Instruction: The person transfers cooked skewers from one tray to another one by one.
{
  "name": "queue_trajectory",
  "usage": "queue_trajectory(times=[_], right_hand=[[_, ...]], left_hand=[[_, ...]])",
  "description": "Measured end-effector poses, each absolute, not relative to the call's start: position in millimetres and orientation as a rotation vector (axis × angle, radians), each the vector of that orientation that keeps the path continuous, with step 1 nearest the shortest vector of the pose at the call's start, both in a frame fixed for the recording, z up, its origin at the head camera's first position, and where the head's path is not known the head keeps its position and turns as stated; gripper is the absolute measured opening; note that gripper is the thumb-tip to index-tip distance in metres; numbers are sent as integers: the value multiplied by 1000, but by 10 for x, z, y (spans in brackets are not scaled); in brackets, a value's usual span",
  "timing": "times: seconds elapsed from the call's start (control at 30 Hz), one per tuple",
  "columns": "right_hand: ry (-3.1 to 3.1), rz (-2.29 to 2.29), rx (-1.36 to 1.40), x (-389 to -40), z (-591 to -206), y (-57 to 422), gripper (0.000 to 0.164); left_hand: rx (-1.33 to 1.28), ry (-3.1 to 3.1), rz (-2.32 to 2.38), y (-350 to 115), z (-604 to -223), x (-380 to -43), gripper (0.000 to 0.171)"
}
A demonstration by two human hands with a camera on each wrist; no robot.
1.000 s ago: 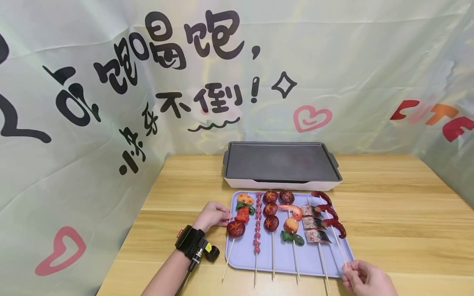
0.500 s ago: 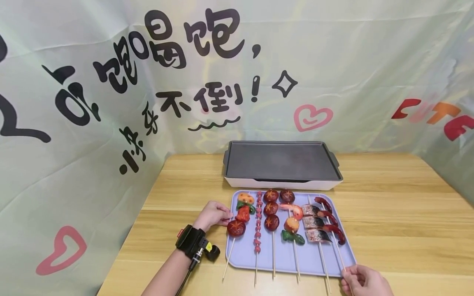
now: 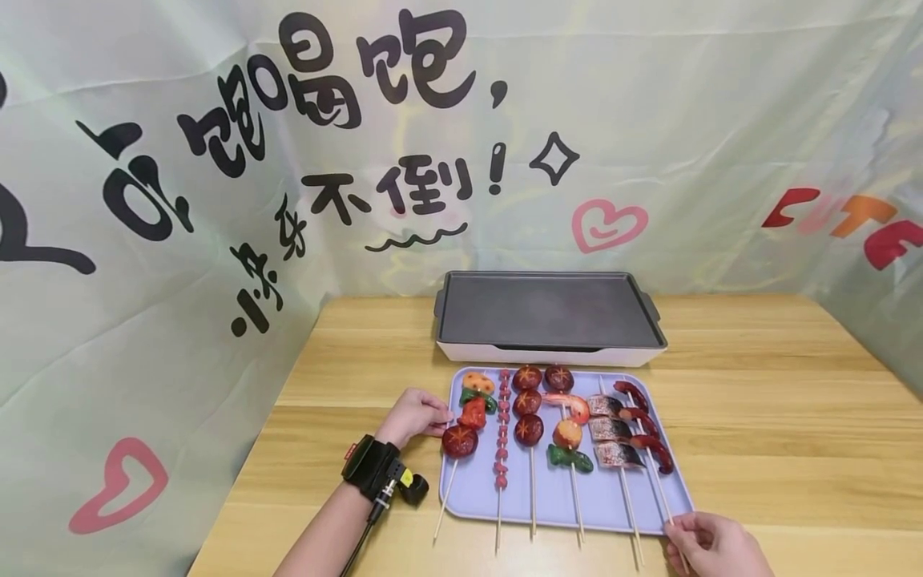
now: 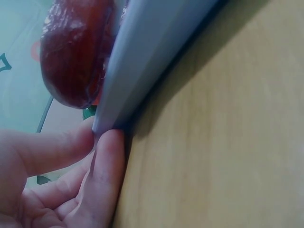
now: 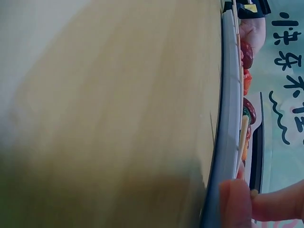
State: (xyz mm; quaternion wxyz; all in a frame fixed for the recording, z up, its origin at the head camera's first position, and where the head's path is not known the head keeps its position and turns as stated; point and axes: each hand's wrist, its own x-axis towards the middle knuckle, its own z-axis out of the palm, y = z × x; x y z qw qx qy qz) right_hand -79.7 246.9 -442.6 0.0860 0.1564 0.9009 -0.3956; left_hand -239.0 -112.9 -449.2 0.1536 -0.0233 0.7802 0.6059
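Observation:
On the lavender tray [image 3: 476,498] lie several food skewers with their sticks over its front rim. My left hand [image 3: 417,415] pinches the tray's left rim between thumb and fingers, beside the mushroom [image 3: 459,441] of the leftmost skewer; the left wrist view shows the thumb [image 4: 61,149] against the rim. At the front right corner my right hand [image 3: 715,543] pinches the stick of the dark red tentacle skewer [image 3: 652,450], the rightmost one. In the right wrist view the stick's end [image 5: 254,192] shows between finger and thumb. Fish pieces on a skewer [image 3: 617,455] lie just left of it.
Behind the tray stands a white-sided griddle [image 3: 551,308] with a dark flat plate. Other skewers carry mushrooms [image 3: 529,430], small red pieces [image 3: 501,455], and a shrimp [image 3: 570,407] with green pepper [image 3: 570,460]. Wooden table [image 3: 779,417] surrounds the tray; a printed cloth [image 3: 685,120] hangs behind.
The tentacle skewer has turned, and its pieces have shifted slightly from the right rim, lying flatter on the tray. My right hand still pinches its stick; my left hand keeps its place.

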Motion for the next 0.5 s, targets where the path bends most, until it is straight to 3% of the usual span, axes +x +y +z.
queue_trajectory(times=[0.5], right_hand=[[2752,-949,331,-863,-4435,2517,12]], left_hand=[[-77,2236,1734,-1119,-4508,-2390,12]])
